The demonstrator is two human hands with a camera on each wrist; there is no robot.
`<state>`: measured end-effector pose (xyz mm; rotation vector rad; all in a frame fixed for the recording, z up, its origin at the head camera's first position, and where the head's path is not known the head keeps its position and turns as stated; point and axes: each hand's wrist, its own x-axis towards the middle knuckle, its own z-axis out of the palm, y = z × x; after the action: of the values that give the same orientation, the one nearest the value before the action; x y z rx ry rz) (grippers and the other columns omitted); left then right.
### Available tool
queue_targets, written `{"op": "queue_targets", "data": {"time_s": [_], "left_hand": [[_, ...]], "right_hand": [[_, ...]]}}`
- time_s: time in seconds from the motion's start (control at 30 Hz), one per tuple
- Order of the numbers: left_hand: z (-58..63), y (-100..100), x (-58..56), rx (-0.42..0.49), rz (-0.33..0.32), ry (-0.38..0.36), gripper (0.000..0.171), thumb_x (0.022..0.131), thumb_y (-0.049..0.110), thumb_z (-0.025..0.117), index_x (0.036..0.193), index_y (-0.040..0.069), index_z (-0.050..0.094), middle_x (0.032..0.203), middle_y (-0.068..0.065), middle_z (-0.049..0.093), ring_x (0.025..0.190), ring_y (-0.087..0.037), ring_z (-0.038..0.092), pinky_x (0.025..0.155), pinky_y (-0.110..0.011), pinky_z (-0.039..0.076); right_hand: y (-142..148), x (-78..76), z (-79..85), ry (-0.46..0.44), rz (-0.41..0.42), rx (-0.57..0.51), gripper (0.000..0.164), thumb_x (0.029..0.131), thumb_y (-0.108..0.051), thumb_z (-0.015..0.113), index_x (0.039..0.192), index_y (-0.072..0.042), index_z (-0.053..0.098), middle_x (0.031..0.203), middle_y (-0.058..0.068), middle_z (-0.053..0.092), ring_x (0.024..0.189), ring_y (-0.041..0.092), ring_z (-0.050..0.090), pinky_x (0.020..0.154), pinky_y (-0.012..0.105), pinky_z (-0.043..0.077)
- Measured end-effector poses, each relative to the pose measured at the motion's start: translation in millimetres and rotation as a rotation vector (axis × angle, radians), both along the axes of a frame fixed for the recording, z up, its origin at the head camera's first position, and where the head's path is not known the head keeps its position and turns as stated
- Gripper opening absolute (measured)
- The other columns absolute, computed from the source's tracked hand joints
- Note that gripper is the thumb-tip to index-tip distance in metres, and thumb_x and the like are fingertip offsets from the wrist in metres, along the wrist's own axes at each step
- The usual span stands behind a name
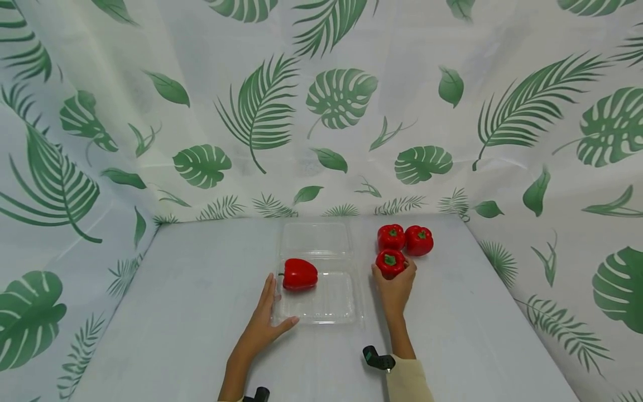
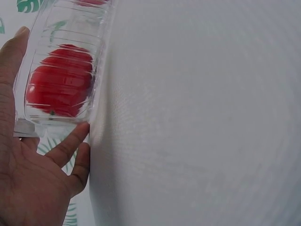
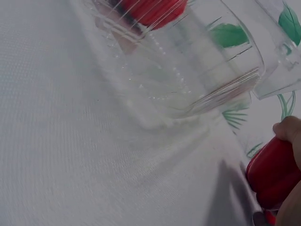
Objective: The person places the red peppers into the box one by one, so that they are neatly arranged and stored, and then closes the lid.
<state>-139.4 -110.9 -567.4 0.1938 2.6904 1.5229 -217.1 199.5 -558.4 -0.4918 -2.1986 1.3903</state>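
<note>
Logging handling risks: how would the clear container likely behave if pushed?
The clear container looks thin-walled, so probably light and apt to flex. Its lid lies open and could flap. The red pepper inside lies on its side and might roll.

Has the left hand (image 2: pixel 35 183), with fingers (image 2: pixel 70 142) spread, right beside a clear box (image 2: pixel 70 26). Shows a big red pepper (image 2: pixel 63 82) through the box's ridges, green leaves (image 2: pixel 28 5) behind and a pale table (image 2: pixel 202 113) at right.

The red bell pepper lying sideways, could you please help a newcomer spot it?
On the white table lies an open, clear plastic container. In it lies the red bell pepper, sideways, stem towards the left hand, the only pepper inside.
</note>
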Motion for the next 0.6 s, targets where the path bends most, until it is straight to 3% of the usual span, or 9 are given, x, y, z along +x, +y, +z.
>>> {"op": "queue_targets", "data": {"time_s": [0.17, 0.4, 0.6], "left_hand": [[-0.3, -0.2, 0.3, -0.006, 0.004, 0.006, 0.109, 0.079, 0.048, 0.076, 0.159, 0.025, 0.005, 0.166, 0.007, 0.001, 0.149, -0.032, 0.027, 0.111, -0.06, 0.032], [0.3, -0.2, 0.2, -0.001, -0.004, -0.006, 0.109, 0.08, 0.047, 0.076, 0.159, 0.024, 0.005, 0.166, 0.008, 0.001, 0.15, -0.031, 0.023, 0.111, -0.06, 0.031], [0.1, 0.5, 0.2, -0.008, 0.004, 0.003, 0.109, 0.079, 0.046, 0.076, 0.159, 0.022, 0.006, 0.166, 0.007, 0.002, 0.151, -0.032, 0.02, 0.11, -0.061, 0.032]], "right_hand": [[1.1, -0.2, 2.7, 0.101, 0.008, -0.053, 0.081, 0.08, -0.022, 0.08, 0.142, -0.006, 0.03, 0.143, 0.017, 0.036, 0.138, 0.028, 0.033, 0.107, 0.057, 0.043], [1.9, 2.2, 9.6, 0.062, 0.058, -0.131, 0.084, 0.081, -0.021, 0.079, 0.146, -0.009, 0.028, 0.148, 0.016, 0.033, 0.14, 0.029, 0.03, 0.107, 0.06, 0.042], [2.1, 2.2, 12.9, 0.096, 0.107, -0.225, 0.087, 0.08, -0.016, 0.08, 0.145, -0.008, 0.023, 0.15, 0.013, 0.032, 0.142, 0.027, 0.029, 0.111, 0.056, 0.039]]}}
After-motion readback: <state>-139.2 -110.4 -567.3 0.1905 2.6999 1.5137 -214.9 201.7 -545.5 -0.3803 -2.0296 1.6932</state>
